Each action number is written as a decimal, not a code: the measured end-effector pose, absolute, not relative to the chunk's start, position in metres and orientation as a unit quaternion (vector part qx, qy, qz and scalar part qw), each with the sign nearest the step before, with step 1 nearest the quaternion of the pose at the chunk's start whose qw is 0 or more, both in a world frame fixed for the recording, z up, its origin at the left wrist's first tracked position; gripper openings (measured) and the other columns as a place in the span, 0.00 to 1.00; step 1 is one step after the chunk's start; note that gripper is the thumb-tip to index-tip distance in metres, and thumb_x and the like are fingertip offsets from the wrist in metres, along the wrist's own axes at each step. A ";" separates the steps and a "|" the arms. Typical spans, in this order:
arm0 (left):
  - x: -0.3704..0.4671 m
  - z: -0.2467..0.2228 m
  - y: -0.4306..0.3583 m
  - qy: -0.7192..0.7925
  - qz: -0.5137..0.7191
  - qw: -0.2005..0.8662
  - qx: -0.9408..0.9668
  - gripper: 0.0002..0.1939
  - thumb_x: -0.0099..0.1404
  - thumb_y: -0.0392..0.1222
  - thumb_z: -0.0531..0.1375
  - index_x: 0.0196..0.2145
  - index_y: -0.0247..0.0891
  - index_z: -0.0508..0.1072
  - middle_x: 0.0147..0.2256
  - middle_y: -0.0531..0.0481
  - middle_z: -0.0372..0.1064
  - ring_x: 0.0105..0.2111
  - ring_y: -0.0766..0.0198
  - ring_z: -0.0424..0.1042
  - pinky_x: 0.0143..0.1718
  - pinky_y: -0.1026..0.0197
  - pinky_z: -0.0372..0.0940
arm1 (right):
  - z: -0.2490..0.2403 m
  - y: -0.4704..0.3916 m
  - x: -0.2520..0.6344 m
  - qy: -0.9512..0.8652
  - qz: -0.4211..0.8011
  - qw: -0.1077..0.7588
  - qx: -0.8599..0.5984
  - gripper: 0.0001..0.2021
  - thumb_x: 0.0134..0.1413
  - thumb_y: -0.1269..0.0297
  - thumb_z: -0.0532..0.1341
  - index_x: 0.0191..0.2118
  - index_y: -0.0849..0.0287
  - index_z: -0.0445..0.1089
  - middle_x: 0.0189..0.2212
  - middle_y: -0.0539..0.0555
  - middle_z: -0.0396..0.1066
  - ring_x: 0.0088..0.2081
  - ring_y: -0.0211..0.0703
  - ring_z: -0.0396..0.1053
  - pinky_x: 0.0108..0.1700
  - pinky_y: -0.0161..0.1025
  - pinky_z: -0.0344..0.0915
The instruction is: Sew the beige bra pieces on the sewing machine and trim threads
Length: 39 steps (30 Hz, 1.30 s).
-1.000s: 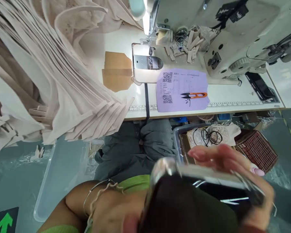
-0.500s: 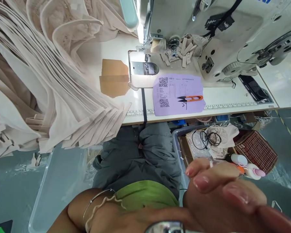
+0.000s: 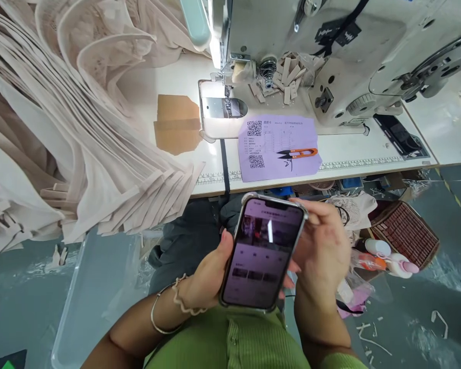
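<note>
A smartphone [image 3: 262, 256] with a lit screen and a clear case is tilted in front of my green top. My left hand [image 3: 211, 269] grips it from the left, thumb along the edge and fingertips showing past the right edge. At the upper right corner, my right hand [image 3: 322, 246] has its slightly blurred fingers curled against the phone. Beyond the phone, orange thread snips [image 3: 297, 153] lie on a purple printed card [image 3: 280, 171] with QR codes. A sewing machine [image 3: 278, 31] stands behind the card.
A thick stack of beige fabric pieces [image 3: 100, 169] hangs over the left table edge. Brown cardboard [image 3: 176, 125] lies beside the needle plate. Small beige strips [image 3: 290, 77] sit under the machine arm. At right are a woven basket [image 3: 405, 238] and bottles [image 3: 401, 265]; a clear bin [image 3: 96, 292] is at left.
The smartphone has come up into clear view, held upright before me. My right hand has moved back from close to the camera to the phone's right side. The view has shifted slightly.
</note>
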State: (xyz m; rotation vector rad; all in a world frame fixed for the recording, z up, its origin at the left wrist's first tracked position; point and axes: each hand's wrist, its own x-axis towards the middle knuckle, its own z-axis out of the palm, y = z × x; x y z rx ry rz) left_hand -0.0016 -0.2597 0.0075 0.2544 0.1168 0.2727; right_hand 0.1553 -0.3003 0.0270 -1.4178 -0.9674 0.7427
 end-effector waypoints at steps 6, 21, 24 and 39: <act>0.006 -0.009 -0.257 0.078 0.179 0.978 0.077 0.38 0.67 0.68 0.52 0.56 0.31 0.73 0.50 0.34 0.75 0.43 0.53 0.77 0.47 0.54 0.69 | 0.007 -0.285 0.162 -0.336 0.416 0.632 -0.561 0.11 0.66 0.50 0.57 0.44 0.49 0.70 0.34 0.48 0.73 0.11 0.28 0.52 0.09 0.31 0.49; 0.009 -0.008 -0.257 0.082 0.181 0.977 0.078 0.36 0.67 0.68 0.51 0.53 0.32 0.76 0.48 0.37 0.76 0.42 0.55 0.77 0.46 0.56 0.70 | -0.004 -0.279 0.170 -0.367 0.347 0.588 -0.632 0.15 0.64 0.45 0.58 0.39 0.53 0.69 0.28 0.48 0.68 0.24 0.37 0.64 0.24 0.34 0.61; 0.009 -0.007 -0.257 0.084 0.181 0.977 0.074 0.36 0.66 0.68 0.54 0.53 0.32 0.76 0.48 0.36 0.76 0.42 0.55 0.77 0.46 0.56 0.70 | -0.002 -0.279 0.168 -0.373 0.346 0.581 -0.635 0.16 0.64 0.44 0.57 0.40 0.52 0.68 0.29 0.48 0.69 0.23 0.38 0.64 0.23 0.35 0.61; 0.009 -0.013 -0.261 0.093 0.175 0.978 0.057 0.37 0.64 0.68 0.57 0.54 0.32 0.76 0.49 0.35 0.75 0.42 0.53 0.77 0.46 0.55 0.70 | 0.000 -0.280 0.165 -0.310 0.405 0.622 -0.594 0.13 0.63 0.48 0.61 0.39 0.53 0.69 0.27 0.47 0.69 0.19 0.33 0.58 0.18 0.32 0.53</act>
